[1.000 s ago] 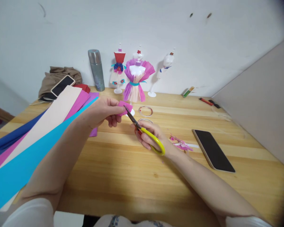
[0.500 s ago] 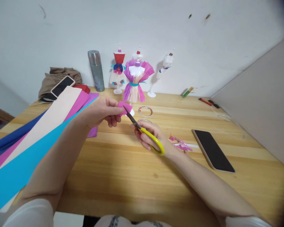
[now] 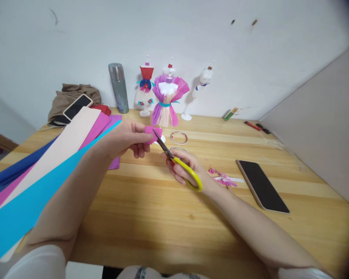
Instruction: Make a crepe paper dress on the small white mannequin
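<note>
Between thumb and fingers, my left hand (image 3: 130,137) pinches a small piece of pink paper (image 3: 151,132). My right hand (image 3: 182,164) is closed round the handles of yellow-handled scissors (image 3: 189,170). The blade tips lie over the pink piece, close to my left fingertips; whether they are cutting into it I cannot tell. Behind the paper stands a small mannequin in a pink and purple dress (image 3: 166,102) with a blue sash. Two rolls of clear tape (image 3: 178,137) lie near my right hand, one partly hidden by it.
Strips of coloured crepe paper (image 3: 50,176) lie along the left, under my forearm. At the back stand a flask (image 3: 119,91), a red-topped mannequin (image 3: 146,73) and a white one (image 3: 206,75). Pink scraps (image 3: 222,177) and a phone (image 3: 262,186) lie right, a glue stick (image 3: 230,114) farther back.
Hardly anything differs. The scissor tips and the pink paper have shifted very slightly against each other, and the whole view has tilted a touch.
</note>
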A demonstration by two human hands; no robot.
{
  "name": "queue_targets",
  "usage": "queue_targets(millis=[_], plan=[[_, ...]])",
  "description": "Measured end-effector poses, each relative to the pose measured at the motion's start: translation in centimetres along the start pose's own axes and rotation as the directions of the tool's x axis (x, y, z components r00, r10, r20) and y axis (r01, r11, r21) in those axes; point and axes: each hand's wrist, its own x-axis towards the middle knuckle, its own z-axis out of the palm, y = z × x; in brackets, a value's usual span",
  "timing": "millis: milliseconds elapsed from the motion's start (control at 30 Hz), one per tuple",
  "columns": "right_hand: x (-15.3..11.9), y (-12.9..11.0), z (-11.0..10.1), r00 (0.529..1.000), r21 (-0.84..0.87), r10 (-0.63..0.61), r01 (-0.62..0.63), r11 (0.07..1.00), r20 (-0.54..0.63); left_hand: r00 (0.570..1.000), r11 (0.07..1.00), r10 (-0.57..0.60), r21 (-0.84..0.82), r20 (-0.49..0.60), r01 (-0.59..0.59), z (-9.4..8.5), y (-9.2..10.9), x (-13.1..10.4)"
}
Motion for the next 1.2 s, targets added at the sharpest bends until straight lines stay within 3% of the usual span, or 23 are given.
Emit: queue_targets(millis=[633, 933, 1200], plan=[[-0.07, -0.67, 0.29, 1.0, -0.03, 0.006, -0.007, 1.0, -0.023, 0.997, 1.0, -0.001, -0.022, 0.071, 0.002, 0.33, -0.08, 0.05], [0.05, 0.01, 0.04, 0.999, 0.008, 0.003, -0.003, 1.0, -0.033, 0.993, 0.995, 0.093, 0.046, -0.065, -0.091, 0.55, -0.17, 0.01], [0.0, 0.13, -0.17, 0.998, -0.032, -0.055, 0.055, 0.998, 0.007, 0.994, 0.995, 0.081, 0.056, -0.074, -0.077, 0.88, 0.06, -0.1]])
